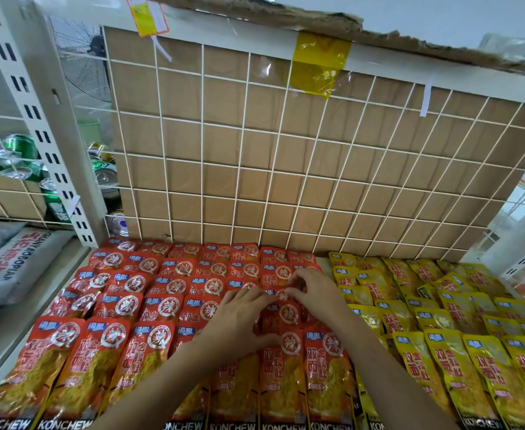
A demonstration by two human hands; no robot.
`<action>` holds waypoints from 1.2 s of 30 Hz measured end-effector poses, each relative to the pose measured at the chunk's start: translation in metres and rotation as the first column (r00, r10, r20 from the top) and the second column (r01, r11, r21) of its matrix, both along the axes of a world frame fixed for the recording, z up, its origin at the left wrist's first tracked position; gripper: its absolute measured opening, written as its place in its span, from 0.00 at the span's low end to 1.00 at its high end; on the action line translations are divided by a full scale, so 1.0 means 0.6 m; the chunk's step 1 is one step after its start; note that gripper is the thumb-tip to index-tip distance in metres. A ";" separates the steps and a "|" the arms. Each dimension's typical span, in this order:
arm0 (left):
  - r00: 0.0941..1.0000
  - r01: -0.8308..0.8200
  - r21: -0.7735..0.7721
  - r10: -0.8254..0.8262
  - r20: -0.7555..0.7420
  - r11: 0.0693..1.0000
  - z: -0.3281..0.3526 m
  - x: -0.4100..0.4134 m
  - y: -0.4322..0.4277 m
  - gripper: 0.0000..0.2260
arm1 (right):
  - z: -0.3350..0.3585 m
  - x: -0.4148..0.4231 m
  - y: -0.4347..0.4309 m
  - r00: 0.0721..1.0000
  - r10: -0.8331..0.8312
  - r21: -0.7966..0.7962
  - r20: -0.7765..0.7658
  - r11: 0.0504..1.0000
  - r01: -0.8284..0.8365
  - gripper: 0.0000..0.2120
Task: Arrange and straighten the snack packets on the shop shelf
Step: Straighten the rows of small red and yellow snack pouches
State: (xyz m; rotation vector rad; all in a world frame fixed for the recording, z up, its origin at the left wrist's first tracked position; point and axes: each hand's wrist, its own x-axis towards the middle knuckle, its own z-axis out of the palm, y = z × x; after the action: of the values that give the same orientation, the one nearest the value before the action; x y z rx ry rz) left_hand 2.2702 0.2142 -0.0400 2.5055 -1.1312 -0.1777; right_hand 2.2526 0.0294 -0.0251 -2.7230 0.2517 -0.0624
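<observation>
Red snack packets [149, 308] lie in overlapping rows over the left and middle of the shelf. Yellow snack packets [459, 324] fill the right part in the same way. My left hand [239, 318] lies on the red packets near the middle, fingers bent with the tips at the top edge of one red packet [281, 315]. My right hand [312, 290] is just right of it, its fingers curled and pinching the top of that same packet. The two hands nearly touch.
A white wire grid [286, 169] backed by cardboard closes the shelf's rear. A white slotted upright [47, 144] stands at the left, with green drink cans [22, 156] behind it and grey sacks [13, 262] on the neighbouring shelf.
</observation>
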 end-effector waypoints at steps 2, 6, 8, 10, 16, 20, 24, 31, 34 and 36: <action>1.000 0.004 0.002 -0.004 -0.001 1.000 0.000 0.001 0.000 0.33 | 0.000 0.005 -0.001 1.000 -0.030 0.045 -0.005 0.999 0.030 0.07; 1.000 0.015 -0.008 -0.015 -0.003 1.000 0.000 0.001 0.000 0.32 | 0.002 0.014 -0.003 0.997 -0.071 0.090 0.008 0.994 0.070 0.06; 1.000 0.014 -0.002 -0.014 -0.006 1.000 0.000 0.003 0.000 0.32 | 0.001 0.017 -0.003 0.997 -0.081 0.086 0.010 0.993 0.080 0.06; 1.000 0.013 0.005 -0.013 -0.007 1.000 0.000 0.003 0.000 0.32 | -0.002 0.019 -0.002 0.995 -0.097 0.097 0.007 0.991 0.096 0.06; 0.999 0.034 -0.012 -0.034 -0.012 0.999 0.000 0.004 0.002 0.32 | -0.012 0.022 -0.005 0.991 -0.131 0.155 0.021 0.980 0.126 0.07; 0.997 0.072 0.016 -0.072 -0.011 0.997 -0.004 0.000 0.008 0.30 | -0.014 0.021 -0.006 0.989 -0.143 0.178 0.030 0.975 0.135 0.06; 0.993 0.110 0.045 -0.112 0.027 0.993 -0.006 -0.002 0.016 0.30 | -0.016 0.021 -0.007 0.985 -0.165 0.172 0.041 0.973 0.155 0.06; 0.985 0.155 0.053 -0.159 0.066 0.986 -0.010 -0.003 0.016 0.30 | -0.021 0.023 -0.005 0.983 -0.176 0.158 0.062 0.974 0.164 0.06; 0.986 0.150 0.057 -0.153 0.059 0.987 -0.010 -0.005 0.018 0.29 | -0.022 0.023 -0.005 0.980 -0.188 0.177 0.072 0.969 0.173 0.05; 0.991 0.129 0.016 -0.130 0.040 0.991 -0.007 -0.007 0.016 0.25 | -0.023 0.023 -0.006 0.979 -0.188 0.187 0.075 0.967 0.171 0.05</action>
State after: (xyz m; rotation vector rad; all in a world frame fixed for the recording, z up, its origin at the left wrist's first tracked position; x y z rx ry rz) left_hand 2.2663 0.2239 -0.0442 2.4580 -1.3145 -0.1703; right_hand 2.2661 0.0260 -0.0387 -2.5036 0.4542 -0.2056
